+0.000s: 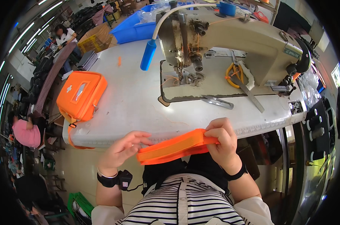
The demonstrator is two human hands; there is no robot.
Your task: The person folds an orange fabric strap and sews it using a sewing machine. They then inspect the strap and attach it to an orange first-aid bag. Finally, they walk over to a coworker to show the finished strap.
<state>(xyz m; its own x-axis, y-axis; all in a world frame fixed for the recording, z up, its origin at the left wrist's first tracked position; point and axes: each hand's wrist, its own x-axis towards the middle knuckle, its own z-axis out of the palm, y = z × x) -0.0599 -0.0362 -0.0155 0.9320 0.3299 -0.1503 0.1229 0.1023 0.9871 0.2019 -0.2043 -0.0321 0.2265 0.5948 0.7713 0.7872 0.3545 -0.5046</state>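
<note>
An orange fabric piece (173, 147), long and folded, with a lighter orange strip along its face, is held up over my lap at the table's near edge. My right hand (223, 144) pinches its right end between thumb and fingers. At the other end, my left hand (125, 149) has its fingers stretched out, the tips beside or just behind the fabric. Beyond the piece stands a sewing machine (230, 33) with orange thread at its needle. To the left lies a finished-looking orange bag (82, 95) with a white cross, a clear window and a strap over the edge.
Yellow-handled scissors (235, 75) lie on the machine bed, and a metal snipping tool (218, 102) rests in front of it. A blue-headed lamp (149, 54) hangs over the table (128, 93). At the back is a blue bin (130, 30). Other people sit at far left.
</note>
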